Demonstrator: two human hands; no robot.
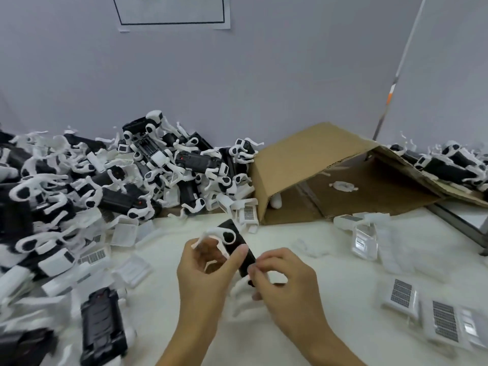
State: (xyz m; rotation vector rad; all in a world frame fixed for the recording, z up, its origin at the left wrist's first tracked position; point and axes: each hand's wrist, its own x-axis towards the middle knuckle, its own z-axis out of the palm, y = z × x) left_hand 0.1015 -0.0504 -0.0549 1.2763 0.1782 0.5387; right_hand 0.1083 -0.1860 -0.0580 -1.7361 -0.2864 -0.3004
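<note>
Hold black toy body (pixel 239 249) in left hand (pixel 203 273), fingers curled round it. With right hand (pixel 284 283) pinching near end, seat white leg (pixel 239 291) squarely, no twisting.

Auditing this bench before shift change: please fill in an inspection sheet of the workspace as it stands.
Surface: white table top, parts strewn on both sides.
Job's things: black oblong plastic toy body with a white plastic leg, held above the table.
Clutter: heap of black-and-white plastic toy dogs at left; white plastic panels with grey grids at right.
Hands: left hand grips the body; right hand pinches its near end.
Cables: nothing seen.
Surroundings: brown cardboard box on its side; grey wall with paper sign.
</note>
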